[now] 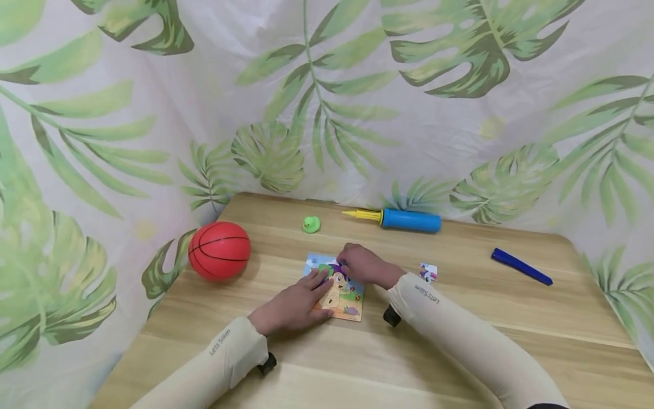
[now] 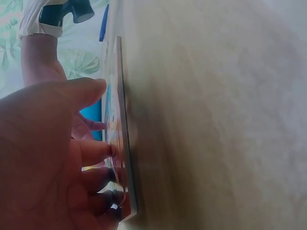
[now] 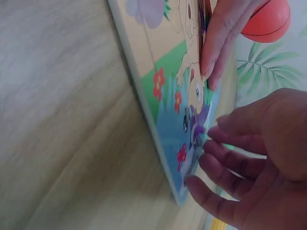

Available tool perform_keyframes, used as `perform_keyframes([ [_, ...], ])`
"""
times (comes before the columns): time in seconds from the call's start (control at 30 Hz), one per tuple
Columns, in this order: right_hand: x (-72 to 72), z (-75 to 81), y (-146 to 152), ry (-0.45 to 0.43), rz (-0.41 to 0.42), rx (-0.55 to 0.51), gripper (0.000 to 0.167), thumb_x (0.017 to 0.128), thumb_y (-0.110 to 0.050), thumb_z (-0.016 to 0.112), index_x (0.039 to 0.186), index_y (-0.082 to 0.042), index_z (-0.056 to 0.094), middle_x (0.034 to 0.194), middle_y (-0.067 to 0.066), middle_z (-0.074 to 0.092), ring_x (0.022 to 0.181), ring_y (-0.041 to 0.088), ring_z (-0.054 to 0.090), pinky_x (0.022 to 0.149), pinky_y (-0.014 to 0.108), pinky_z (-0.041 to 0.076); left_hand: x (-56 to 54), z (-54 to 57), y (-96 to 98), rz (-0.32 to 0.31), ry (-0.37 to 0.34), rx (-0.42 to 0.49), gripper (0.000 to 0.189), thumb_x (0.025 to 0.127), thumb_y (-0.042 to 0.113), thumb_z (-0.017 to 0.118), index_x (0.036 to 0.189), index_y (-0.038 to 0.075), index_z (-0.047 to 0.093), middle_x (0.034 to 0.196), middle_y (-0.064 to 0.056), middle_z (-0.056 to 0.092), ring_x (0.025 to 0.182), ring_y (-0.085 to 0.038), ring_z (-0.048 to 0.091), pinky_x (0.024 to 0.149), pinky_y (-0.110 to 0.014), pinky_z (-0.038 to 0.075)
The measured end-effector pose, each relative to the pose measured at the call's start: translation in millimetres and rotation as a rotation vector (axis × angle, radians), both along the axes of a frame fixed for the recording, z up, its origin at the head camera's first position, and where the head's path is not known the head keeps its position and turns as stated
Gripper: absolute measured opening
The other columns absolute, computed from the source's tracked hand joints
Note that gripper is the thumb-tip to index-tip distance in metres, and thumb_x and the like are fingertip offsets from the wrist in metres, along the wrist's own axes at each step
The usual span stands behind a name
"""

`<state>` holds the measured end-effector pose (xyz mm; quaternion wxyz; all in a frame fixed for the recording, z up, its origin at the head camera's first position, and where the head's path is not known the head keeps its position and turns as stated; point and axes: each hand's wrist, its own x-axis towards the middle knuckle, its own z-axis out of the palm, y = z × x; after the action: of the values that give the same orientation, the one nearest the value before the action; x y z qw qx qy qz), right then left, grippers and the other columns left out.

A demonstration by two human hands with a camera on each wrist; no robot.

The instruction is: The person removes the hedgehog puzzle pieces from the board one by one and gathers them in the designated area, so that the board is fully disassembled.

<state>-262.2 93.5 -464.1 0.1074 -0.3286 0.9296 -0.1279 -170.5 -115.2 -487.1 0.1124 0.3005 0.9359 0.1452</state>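
A flat jigsaw puzzle [image 1: 352, 298] with a cartoon picture lies on the table, its colourful face and thin edge showing in the right wrist view. My left hand [image 1: 298, 301] rests on the puzzle's left side with fingers spread; its thumb lies by the near edge. At the far right part of the puzzle, my right hand [image 1: 364, 265] bends its fingers down and pinches a purple puzzle piece [image 3: 195, 132], slightly raised from the picture. The fingers partly hide this piece. A loose puzzle piece [image 1: 428, 272] lies on the table right of my right hand.
A red ball [image 1: 219, 251] sits at the table's left edge. Toward the back are a green toy duck [image 1: 311, 224] and a blue hand pump [image 1: 411, 220] with a yellow nozzle. A dark blue stick-like object [image 1: 522, 266] lies at right. Leaf-printed cloth [image 1: 327, 85] hangs behind the table.
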Motion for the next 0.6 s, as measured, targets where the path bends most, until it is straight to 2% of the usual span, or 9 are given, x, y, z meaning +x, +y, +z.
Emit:
perform_keyframes([
  [0.13,-3.1,0.8,-5.6,-0.022,-0.044,0.010,0.019,0.098,-0.010,0.059,0.111,-0.004,0.072,0.105,0.011,0.067,0.094,0.022,0.060,0.091,0.039,0.054,-1.3,3.3,0.7,0.008,-0.021,-0.004,0.072,0.100,0.050,0.054,0.157,0.010,0.034,0.168,-0.011,0.021,0.157,-0.033,0.017,0.125,-0.047,0.029],
  [0.27,-7.0,2.3,-10.0,-0.063,-0.127,-0.010,0.020,0.096,-0.011,0.060,0.110,-0.002,0.071,0.107,0.012,0.068,0.098,0.023,0.062,0.093,0.039,0.055,-2.0,6.4,0.8,-0.004,-0.039,0.000,0.071,0.101,0.046,0.055,0.157,0.009,0.032,0.169,-0.012,0.017,0.157,-0.035,0.016,0.125,-0.049,0.028],
  [0.43,-7.6,1.9,-12.7,-0.114,-0.198,-0.040,0.017,0.095,-0.019,0.067,0.105,-0.005,0.069,0.100,0.008,0.069,0.087,0.019,0.061,0.083,0.035,0.055,-1.1,6.3,0.9,-0.003,-0.059,-0.013,0.072,0.101,0.047,0.053,0.158,0.011,0.029,0.170,-0.012,0.013,0.158,-0.032,0.013,0.125,-0.048,0.027],
  [0.6,-6.7,0.4,-14.0,-0.170,-0.250,-0.088,0.024,0.093,-0.019,0.071,0.112,-0.005,0.066,0.099,0.006,0.067,0.087,0.017,0.059,0.083,0.034,0.054,-0.4,4.3,1.1,0.009,-0.057,-0.024,0.072,0.101,0.048,0.054,0.158,0.012,0.030,0.170,-0.012,0.013,0.158,-0.030,0.013,0.125,-0.047,0.027],
])
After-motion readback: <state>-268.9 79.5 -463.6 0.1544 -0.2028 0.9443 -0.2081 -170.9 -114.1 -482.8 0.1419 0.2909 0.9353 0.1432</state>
